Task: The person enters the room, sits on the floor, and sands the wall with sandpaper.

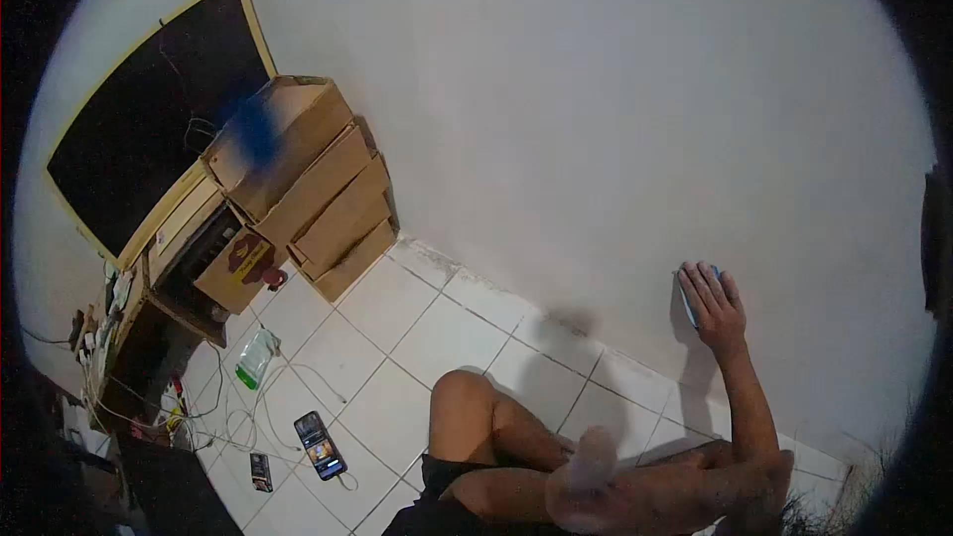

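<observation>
On the wall (596, 119) at right, my right hand (712, 306) lies with its palm side against the surface, the fingers wrapped over a small light-blue and white item (687, 300). Only the edges of that item show, so I cannot make out what it is. Low in the view, over my bent legs (501, 496), a motion-smeared shape appears to be my left hand (593, 467). Its fingers are too blurred to read.
Stacked cardboard boxes (333, 194) stand at the wall beside a large dark screen (159, 119). A blurred blue patch (256, 134) shows before them. On the tiled floor (387, 308) lie a lit phone (319, 447), a dark small item (260, 472), a plastic packet (257, 357) and cables.
</observation>
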`<state>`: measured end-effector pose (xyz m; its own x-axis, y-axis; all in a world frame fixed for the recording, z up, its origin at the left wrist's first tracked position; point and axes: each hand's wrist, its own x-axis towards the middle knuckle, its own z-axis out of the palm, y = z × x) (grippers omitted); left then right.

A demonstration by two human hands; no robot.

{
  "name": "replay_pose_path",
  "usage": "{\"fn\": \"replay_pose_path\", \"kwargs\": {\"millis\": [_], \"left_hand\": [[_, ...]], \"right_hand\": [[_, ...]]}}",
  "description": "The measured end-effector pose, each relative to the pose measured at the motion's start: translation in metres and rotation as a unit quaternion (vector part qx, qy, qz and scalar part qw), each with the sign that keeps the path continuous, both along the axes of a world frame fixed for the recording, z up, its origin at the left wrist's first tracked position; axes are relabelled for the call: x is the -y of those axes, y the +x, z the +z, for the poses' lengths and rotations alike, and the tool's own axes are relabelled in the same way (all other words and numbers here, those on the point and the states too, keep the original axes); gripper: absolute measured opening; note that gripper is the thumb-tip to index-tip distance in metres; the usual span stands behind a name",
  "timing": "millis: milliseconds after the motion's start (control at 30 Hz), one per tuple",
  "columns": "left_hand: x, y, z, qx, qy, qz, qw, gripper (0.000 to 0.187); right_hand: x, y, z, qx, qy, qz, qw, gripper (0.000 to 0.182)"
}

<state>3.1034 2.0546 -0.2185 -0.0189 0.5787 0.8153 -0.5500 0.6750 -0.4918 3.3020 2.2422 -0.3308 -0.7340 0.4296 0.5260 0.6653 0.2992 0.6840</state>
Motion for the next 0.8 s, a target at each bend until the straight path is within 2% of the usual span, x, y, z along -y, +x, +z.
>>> {"fn": "replay_pose_path", "kwargs": {"millis": [67, 100, 167, 200, 267, 367, 567, 700, 800], "left_hand": [[0.014, 0.001, 0.038, 0.073, -0.171, -0.093, 0.978, 0.104], [0.019, 0.001, 0.051, 0.110, -0.254, -0.138, 0.951, 0.101], [0.020, -0.016, 0.042, -0.082, -0.214, -0.103, 0.968, 0.102], [0.017, -0.041, 0.016, -0.303, -0.079, -0.015, 0.950, 0.107], [0.017, -0.055, 0.000, -0.494, 0.071, 0.062, 0.864, 0.112], [0.021, -0.055, -0.006, -0.474, 0.093, 0.030, 0.875, 0.111], [0.015, -0.060, 0.004, -0.451, 0.045, 0.018, 0.891, 0.087], [0.007, -0.074, 0.030, -0.434, -0.122, 0.014, 0.892, 0.071], [0.011, -0.070, 0.062, -0.421, -0.300, 0.047, 0.855, 0.060]], "right_hand": [[-0.001, 0.002, -0.002, -0.014, -0.013, 0.004, 1.000, 0.038], [0.000, 0.001, -0.002, -0.021, -0.020, 0.005, 1.000, 0.038], [0.001, 0.000, -0.001, -0.028, -0.019, 0.008, 0.999, 0.038], [0.001, -0.001, -0.001, -0.031, -0.018, 0.009, 0.999, 0.038], [0.000, -0.001, -0.001, -0.026, -0.012, 0.010, 1.000, 0.038], [0.000, 0.000, -0.002, -0.025, -0.012, 0.006, 1.000, 0.038], [0.001, 0.000, 0.000, -0.023, -0.011, 0.008, 1.000, 0.039], [0.000, 0.000, 0.000, -0.014, -0.009, 0.003, 1.000, 0.039], [0.000, -0.001, 0.001, -0.029, -0.011, 0.012, 0.999, 0.039]]}}
